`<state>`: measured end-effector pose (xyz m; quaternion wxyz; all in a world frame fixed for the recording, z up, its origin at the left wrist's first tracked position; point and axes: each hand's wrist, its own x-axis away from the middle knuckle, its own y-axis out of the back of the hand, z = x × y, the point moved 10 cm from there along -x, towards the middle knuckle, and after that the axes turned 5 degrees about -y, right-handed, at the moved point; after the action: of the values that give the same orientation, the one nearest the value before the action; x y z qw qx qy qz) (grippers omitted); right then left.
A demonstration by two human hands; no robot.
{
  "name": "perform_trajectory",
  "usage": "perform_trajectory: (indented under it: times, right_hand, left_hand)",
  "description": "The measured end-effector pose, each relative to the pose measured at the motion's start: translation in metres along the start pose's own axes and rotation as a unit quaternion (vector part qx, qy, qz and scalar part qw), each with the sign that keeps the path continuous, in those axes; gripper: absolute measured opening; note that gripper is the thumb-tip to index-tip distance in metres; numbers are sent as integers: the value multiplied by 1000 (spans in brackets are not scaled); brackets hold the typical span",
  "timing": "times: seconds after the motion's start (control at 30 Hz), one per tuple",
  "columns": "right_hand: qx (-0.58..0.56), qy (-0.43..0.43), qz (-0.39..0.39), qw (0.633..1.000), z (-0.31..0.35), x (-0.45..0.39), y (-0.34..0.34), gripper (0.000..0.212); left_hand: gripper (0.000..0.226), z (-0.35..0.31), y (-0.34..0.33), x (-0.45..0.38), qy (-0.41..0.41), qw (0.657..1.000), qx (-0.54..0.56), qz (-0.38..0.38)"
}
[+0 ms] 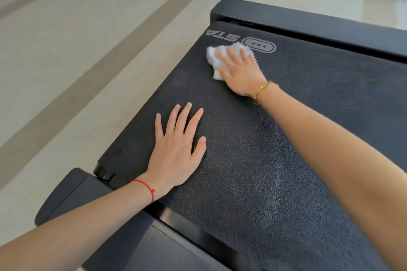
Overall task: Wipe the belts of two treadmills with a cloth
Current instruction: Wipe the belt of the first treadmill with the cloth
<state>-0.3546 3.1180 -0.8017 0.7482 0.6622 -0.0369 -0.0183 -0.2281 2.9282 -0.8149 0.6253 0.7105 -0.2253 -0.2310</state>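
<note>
My right hand (240,72) presses the white cloth (217,59) flat-fingered onto the treadmill belt (264,160), near its printed logo (259,46); my left hand (176,152) rests spread on the belt's near edge, well apart.

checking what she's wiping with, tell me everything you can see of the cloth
The cloth is white and fluffy, like terry towel, bunched into a crumpled wad rather than spread flat. It lies on the black textured belt near the far end, just below the printed logo. The right hand presses on it with straight fingers, covering its right part; the left hand rests flat on the belt, apart from it.
</note>
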Motion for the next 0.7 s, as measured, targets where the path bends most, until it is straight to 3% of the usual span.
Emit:
perform_trajectory:
  times: [0.07, 0.17, 0.4, 0.7]
  right_hand:
    - [-12, 54, 14, 998, 22, 29, -7, 53]
    - [-56, 69, 18, 996, 13, 78, -11, 52]
    - [-60, -147, 12, 987, -105, 138, 3, 52]
    - [-55, 60, 38, 996, 37, 294, -20, 53]
  left_hand:
    - [67, 0, 1, 0, 0, 1000, 6, -4]
    - [66, 1, 1, 0, 3, 1000, 12, -6]
    - [62, 1, 1, 1, 6, 1000, 21, -9]
    - [61, 0, 2, 2, 4, 1000, 17, -10]
